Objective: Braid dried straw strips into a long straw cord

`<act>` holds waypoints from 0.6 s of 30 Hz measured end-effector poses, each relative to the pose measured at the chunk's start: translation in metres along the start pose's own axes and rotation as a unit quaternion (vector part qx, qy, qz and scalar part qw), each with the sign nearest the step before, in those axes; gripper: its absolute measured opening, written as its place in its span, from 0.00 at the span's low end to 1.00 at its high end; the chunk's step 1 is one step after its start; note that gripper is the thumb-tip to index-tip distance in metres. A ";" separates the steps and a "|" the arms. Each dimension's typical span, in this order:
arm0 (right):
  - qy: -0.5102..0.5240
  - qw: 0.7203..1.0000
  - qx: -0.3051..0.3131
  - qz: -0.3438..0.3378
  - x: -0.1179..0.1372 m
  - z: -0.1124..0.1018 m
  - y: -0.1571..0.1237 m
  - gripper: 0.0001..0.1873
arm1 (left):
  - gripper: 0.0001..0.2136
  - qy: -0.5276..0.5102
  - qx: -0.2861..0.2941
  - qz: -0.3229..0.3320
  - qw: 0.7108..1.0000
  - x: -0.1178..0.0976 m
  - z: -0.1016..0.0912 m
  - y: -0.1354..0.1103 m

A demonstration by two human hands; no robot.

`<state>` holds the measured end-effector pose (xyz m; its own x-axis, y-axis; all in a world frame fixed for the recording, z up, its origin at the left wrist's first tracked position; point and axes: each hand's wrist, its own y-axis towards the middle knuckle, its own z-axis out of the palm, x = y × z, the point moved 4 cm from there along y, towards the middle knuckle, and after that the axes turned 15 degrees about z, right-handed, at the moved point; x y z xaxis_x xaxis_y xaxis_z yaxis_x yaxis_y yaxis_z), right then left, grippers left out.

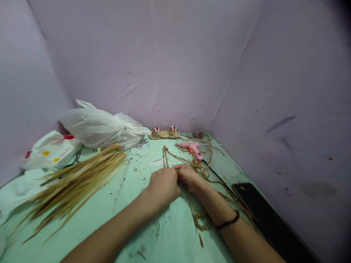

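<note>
My left hand (163, 184) and my right hand (189, 177) meet above the middle of the green tabletop (137, 219), both with closed fingers. A brown twisted cord (166, 157) of dried fiber runs from its bent far end down into my left hand. The fingertips of my right hand pinch close against the left, likely on the same cord, though the hands hide what lies between them. Thin loose strands hang below my hands. Past my right hand, a pink glue gun (194, 149) rests on loops of similar cord.
A bundle of dried leaf strips (79, 182) spreads on the left. Behind it stand a white plastic bag (101, 126) and a white printed package (52, 151). A small woven straw piece (164, 134) with red-and-white trims sits by the wall. A long black object (265, 215) lies along the right edge.
</note>
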<state>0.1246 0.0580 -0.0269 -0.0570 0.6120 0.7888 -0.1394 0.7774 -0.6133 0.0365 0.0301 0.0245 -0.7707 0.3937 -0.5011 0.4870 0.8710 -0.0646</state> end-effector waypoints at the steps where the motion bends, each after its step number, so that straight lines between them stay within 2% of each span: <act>1: 0.011 1.000 0.009 -0.001 0.001 0.000 0.000 0.04 | 0.08 -0.004 -0.015 0.001 1.000 0.006 -0.007 0.002; 4: 0.035 0.999 0.035 -0.016 0.005 0.000 -0.002 0.02 | 0.08 -0.091 -0.093 -0.060 0.990 0.029 -0.028 0.009; 5: 0.035 0.998 0.044 -0.021 0.005 0.000 -0.003 0.01 | 0.08 -0.147 -0.098 -0.090 0.980 0.036 -0.030 0.010; 7: 0.029 0.997 0.067 -0.024 0.007 0.001 -0.005 0.03 | 0.06 -0.280 -0.055 -0.137 0.948 0.043 -0.021 0.013; 9: 0.011 0.996 0.084 -0.021 0.007 0.002 -0.007 0.04 | 0.05 -0.404 0.016 -0.158 0.901 0.045 -0.006 0.015; 11: -0.015 0.995 0.090 -0.028 0.006 0.001 -0.007 0.04 | 0.05 -0.474 0.046 -0.165 0.863 0.046 0.006 0.016; 12: -0.031 0.995 0.088 -0.040 0.007 0.000 -0.006 0.04 | 0.05 -0.484 0.044 -0.170 0.857 0.048 0.009 0.017; 15: -0.110 0.987 0.065 -0.098 0.007 -0.002 -0.001 0.02 | 0.05 -0.426 0.021 -0.188 0.884 0.055 0.012 0.018; 18: -0.231 0.960 -0.010 -0.160 0.010 -0.003 0.001 0.04 | 0.06 -0.356 -0.022 -0.191 0.914 0.054 0.009 0.017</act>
<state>0.1270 0.0653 -0.0203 -0.4481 0.2155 0.8677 -0.2039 0.9203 -0.3338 0.0070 0.0633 -0.0115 -0.4101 -0.2205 -0.8850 0.2092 0.9217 -0.3266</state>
